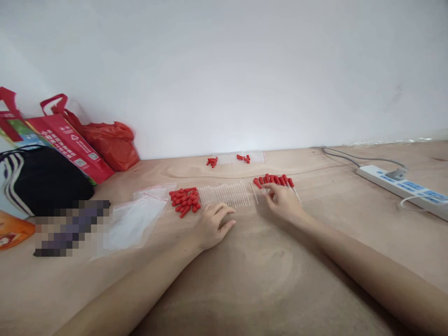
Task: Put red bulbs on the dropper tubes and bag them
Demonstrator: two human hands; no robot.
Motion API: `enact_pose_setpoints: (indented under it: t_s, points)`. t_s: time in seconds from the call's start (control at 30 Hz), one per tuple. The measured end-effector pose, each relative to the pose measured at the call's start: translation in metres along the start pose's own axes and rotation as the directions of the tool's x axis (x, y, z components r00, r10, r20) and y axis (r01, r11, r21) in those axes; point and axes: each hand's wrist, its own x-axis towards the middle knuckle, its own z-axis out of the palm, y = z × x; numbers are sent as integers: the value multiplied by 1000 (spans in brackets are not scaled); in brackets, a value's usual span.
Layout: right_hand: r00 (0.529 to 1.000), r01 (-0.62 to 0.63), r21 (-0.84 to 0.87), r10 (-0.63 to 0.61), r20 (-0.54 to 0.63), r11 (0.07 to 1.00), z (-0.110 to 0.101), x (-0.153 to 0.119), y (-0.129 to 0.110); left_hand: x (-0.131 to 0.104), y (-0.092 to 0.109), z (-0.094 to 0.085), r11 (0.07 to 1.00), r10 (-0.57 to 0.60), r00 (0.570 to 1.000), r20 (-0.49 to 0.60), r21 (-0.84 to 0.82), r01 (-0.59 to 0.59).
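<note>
A row of thin clear tubes [226, 193] lies on the wooden table. At its left is a pile of loose red rubber bulbs [184, 200]. My left hand [214, 226] rests just in front of the tubes, fingers apart, holding nothing. To the right, several tubes with red bulbs on their ends [276, 179] lie side by side. My right hand [283, 200] is over this group, its thumb and forefinger near the leftmost red bulb [257, 183]; whether they grip it is too small to tell.
Clear plastic bags [138, 219] lie on the left, beside a black bag [45, 182] and red bags [114, 142]. More red bulbs [212, 162] and a small bag [257, 157] are near the wall. A power strip [402, 184] lies at right.
</note>
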Motion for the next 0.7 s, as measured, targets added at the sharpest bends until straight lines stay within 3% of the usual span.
enact_pose_setpoints:
  t_s: [0.13,0.27,0.53,0.7]
  points:
    - [959,-283,-144,284,-12,948,7,29,5,0,0,2,998,61,996,60,-20,-60]
    - [914,-384,-241,405,40,891,17,44,1,1,0,2,997,71,994,88,-31,-69]
    - [930,-311,-345,359,83,886,16,43,7,3,0,3,996,84,992,97,-36,-81]
    - [955,-236,-326,280,96,916,16,39,-3,3,-1,3,996,83,991,104,-41,-79]
